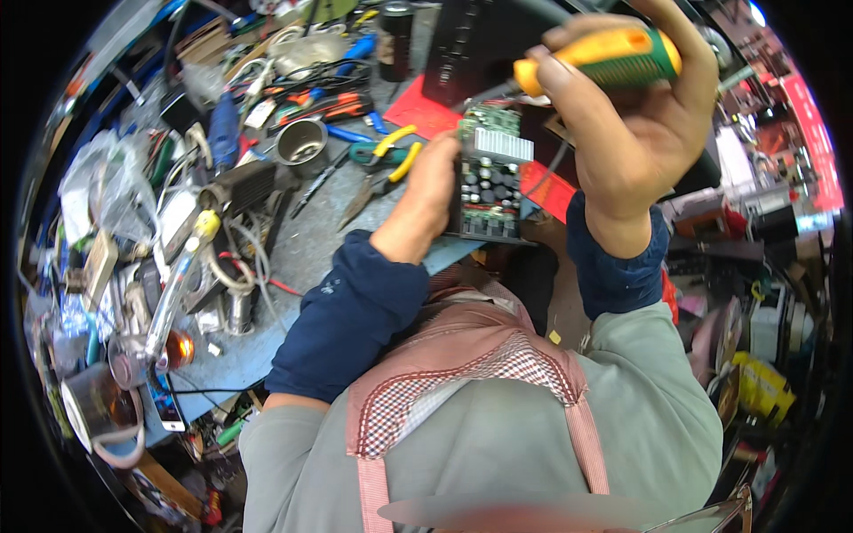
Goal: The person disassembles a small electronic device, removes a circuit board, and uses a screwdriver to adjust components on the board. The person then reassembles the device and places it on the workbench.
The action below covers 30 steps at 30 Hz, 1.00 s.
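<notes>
A circuit board [494,200] in a dark frame stands over the table's front edge, with a silver finned heat sink [504,145] and several round capacitors on it. My left hand [431,191] grips its left side; the fingertips are hidden behind it. In my right hand [635,142], raised on the right, is a screwdriver [622,58] with a yellow and green handle. The fingers wrap round that handle. Its shaft points left to the far end of the board; whether the tip touches a screw I cannot tell.
Yellow-handled pliers [384,182] and a metal cup [302,144] lie left of the board. Tangled cables, tools and a plastic bag [111,182] crowd the table's left. A glass jug [99,404] and a phone [167,401] are at the near left. Red sheet [416,108] lies beyond the board.
</notes>
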{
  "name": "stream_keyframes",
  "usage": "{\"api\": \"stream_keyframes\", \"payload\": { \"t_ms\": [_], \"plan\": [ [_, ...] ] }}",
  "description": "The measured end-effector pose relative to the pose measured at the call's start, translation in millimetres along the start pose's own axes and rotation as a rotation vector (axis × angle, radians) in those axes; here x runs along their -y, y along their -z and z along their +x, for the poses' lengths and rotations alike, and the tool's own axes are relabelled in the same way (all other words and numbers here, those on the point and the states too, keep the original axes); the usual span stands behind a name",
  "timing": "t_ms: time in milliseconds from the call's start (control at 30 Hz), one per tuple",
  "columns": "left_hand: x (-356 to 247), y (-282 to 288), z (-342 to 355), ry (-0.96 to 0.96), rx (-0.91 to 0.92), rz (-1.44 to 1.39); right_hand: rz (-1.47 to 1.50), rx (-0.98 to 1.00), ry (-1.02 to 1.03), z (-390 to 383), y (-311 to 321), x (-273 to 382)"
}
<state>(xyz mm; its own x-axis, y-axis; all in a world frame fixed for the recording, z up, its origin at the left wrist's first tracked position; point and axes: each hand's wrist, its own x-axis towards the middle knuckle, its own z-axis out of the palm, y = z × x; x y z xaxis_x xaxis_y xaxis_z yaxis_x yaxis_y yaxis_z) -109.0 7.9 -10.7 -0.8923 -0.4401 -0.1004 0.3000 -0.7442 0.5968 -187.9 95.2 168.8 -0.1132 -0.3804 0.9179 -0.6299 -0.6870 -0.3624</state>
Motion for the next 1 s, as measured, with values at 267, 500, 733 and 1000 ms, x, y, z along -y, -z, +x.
{"api": "stream_keyframes", "payload": {
  "t_ms": [267, 500, 733, 1000],
  "plan": [
    [2, -4, -4, -0.092, -0.095, 0.105, -0.225, -0.108, -0.228, -80, 67, 5],
    [1, 3, -1, -0.130, -0.075, 0.157, -0.416, 0.024, -0.081, -95, 73, -5],
    [4, 12, 3, -0.106, -0.100, 0.138, -0.390, 0.000, -0.122, -100, 78, -4],
    [1, 5, 0, -0.081, -0.130, 0.125, -0.268, -0.127, -0.150, -94, 79, -2]
  ]
}}
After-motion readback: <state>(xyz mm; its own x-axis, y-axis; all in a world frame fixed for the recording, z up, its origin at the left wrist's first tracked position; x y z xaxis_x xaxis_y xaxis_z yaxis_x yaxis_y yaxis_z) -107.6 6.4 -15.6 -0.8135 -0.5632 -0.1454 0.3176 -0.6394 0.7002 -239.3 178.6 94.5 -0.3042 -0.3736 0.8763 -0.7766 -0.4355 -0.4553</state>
